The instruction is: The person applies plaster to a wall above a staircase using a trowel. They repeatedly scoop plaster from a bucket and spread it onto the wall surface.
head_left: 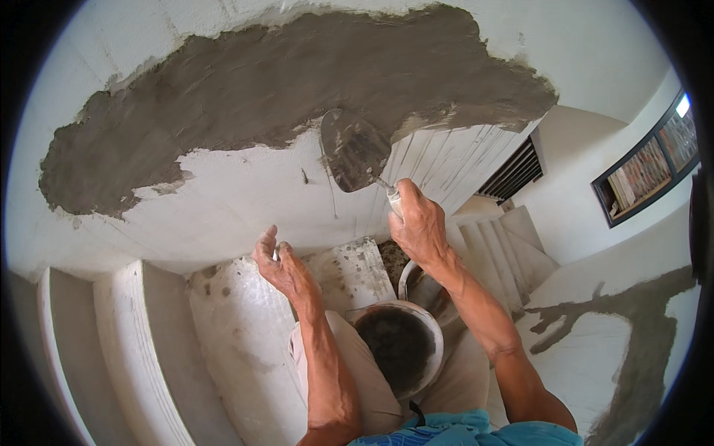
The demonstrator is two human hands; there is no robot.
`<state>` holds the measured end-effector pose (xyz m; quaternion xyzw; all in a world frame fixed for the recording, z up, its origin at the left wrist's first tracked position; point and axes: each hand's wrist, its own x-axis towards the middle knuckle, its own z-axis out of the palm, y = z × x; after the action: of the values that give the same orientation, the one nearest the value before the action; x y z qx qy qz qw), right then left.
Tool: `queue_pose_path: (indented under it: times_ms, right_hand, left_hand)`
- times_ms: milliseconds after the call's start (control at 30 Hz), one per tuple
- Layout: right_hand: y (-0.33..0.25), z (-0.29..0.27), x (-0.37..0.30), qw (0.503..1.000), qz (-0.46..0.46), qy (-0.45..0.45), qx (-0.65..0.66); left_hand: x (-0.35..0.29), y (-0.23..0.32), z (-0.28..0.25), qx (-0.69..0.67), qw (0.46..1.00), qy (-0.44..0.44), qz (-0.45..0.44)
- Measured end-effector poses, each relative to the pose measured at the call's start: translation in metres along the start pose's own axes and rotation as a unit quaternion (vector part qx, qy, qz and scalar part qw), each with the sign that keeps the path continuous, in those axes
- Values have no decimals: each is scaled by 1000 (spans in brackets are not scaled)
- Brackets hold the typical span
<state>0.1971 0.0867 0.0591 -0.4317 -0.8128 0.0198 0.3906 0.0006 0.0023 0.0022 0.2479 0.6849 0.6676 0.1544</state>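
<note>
My right hand [419,228] is closed around the pale handle of a trowel [355,150]. Its rounded blade, smeared with grey mortar, is at the lower edge of a large wet-looking mortar patch [312,78] on the white wall. My left hand [284,269] is held up near the wall's foot, fingers partly bent and thumb apart, with nothing in it. Between my knees stands a round bucket [439,336] with dark grey mortar inside. Part of a second bucket [404,281] shows behind it, mostly covered by my right arm and the first bucket.
Pale stair steps [123,327] rise on the left, and more steps [502,249] lie beyond my right arm. Splashes of mortar mark the landing [223,320]. A dark-framed window [647,175] and another mortar-patched wall surface [643,349] are at the right.
</note>
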Motion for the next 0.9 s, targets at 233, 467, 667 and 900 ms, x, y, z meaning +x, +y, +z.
queue_pose_path:
  times_ms: [233,467,667,900]
  right_hand:
    - [-19,-12,39,997,23,73,3]
    - [-33,-2,18,999,-22,-40,-21]
    - [-30,-12,38,999,-9,44,-25]
    - [-26,10,-5,990,-20,-140,0]
  left_hand:
    - [1,-8,0,-12,999,8,30]
    - [1,-8,2,-3,1000,8,24]
    - [0,-6,1,7,1000,10,22]
    - [1,-7,0,11,999,15,32]
